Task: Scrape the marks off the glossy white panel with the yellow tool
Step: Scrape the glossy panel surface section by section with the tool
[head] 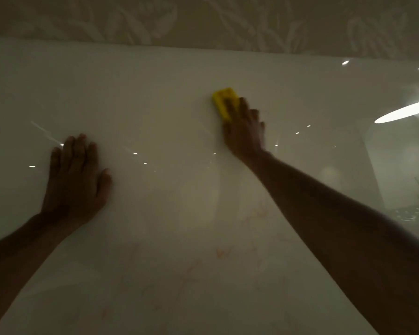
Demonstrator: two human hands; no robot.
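Panel (169,97) first: glossy and white, it fills nearly the whole frame, and we see bright lamp glints scattered across it, with one long streak of light at the right edge. Above it, along the top of the frame, runs a strip of wall (203,20) with a pale leaf pattern. Down in the lower middle we pick out faint reddish marks (186,274) scribbled on the gloss, thin and hard to read in this dim light.

Now the arms. Our right forearm comes in from the lower right corner and stretches up to the centre right, where the right hand (246,134) presses on the yellow tool (224,101). Its fingers lie over the tool's lower end, gripping it flat against the panel; the hand is a little blurred. The tool sits just above centre, well apart from the reddish marks below.

Over on the left, our left hand (75,182) lies palm down on the panel, fingers stretched out and slightly spread, holding nothing, thumb out to the right.
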